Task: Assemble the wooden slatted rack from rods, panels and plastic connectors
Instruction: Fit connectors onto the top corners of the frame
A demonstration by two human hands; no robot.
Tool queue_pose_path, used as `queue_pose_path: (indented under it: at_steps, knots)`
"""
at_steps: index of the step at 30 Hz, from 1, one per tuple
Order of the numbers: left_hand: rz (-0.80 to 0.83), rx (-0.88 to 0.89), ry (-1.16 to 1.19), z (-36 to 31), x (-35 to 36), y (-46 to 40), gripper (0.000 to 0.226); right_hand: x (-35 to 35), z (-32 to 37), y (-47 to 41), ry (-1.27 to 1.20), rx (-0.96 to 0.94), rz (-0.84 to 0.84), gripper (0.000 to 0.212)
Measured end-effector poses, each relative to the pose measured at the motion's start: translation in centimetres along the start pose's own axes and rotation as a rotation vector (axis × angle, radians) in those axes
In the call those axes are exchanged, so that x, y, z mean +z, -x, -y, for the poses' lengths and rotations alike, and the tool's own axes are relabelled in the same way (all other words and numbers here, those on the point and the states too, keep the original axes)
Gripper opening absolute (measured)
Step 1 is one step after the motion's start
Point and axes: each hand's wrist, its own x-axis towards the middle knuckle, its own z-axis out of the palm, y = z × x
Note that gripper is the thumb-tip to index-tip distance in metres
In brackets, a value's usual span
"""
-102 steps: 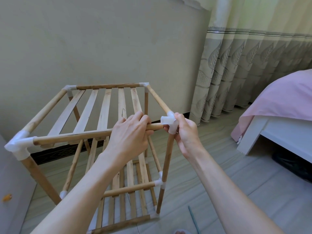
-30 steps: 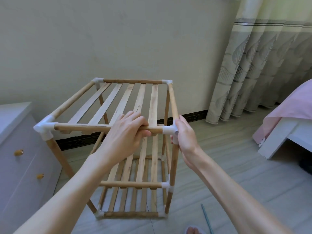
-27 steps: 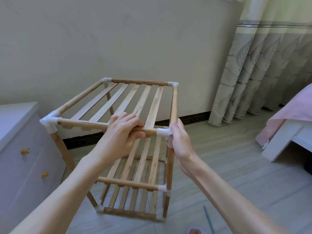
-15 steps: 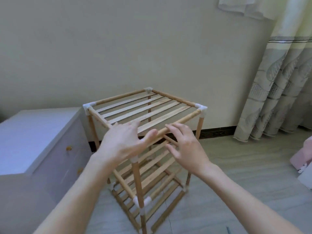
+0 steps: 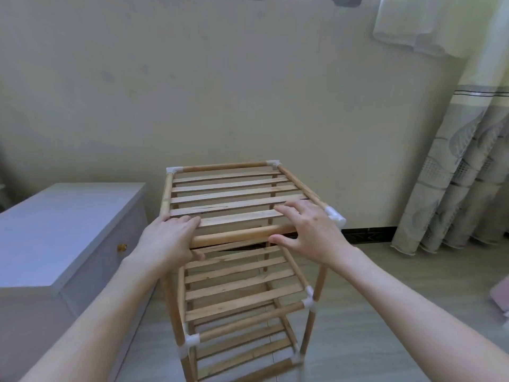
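Standing: wooden rack (image 5: pixel 237 205) is seen upright on floor (image 5: pixel 385 285), btwn dresser (image 5: pixel 55 230) & curtain (image 5: pixel 454 175), near wall (image 5: pixel 220 78); bottom edge is cut off by frame.
Top tier: slats run side to side; front rod (image 5: pixel 237 236) is partly covered by both hands.
L hand (image 5: pixel 168 241): laid over front-left corner, fingers fairly straight on nearest slat, thumb tucked under rod; corner connector there is hidden. Grip: loose, not clenched.
R hand (image 5: pixel 311 230): spread over front-right area, fingers straight, thumb out in front of rod; nothing is held. Contact w/ slats can't be told for sure.
Connectors: white plastic connector (image 5: pixel 334 215) is visible just beside R hand; others at back corners & lower tiers.
Lower tiers: two more slatted levels are seen, blurred.
Top of frame: dark shapes, unidentifiable.
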Motion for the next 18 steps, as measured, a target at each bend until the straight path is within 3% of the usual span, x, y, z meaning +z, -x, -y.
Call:
queue_pose_path:
  at_steps: [5,11,18]
  knots:
    - [0.01,0.005,0.066,-1.2,0.5,-1.3,0.108,-0.6,-2.2,-1.7,0.049,0.116,0.303,0.091]
    - [0.012,-0.018,0.133,0.9,1.5,-3.0,0.117,-0.9,-3.2,-3.8,0.066,0.1,0.512,0.097]
    - [-0.133,-0.043,0.113,1.1,2.1,-4.0,0.122,0.2,-3.4,-5.0,0.106,0.084,0.421,0.105]
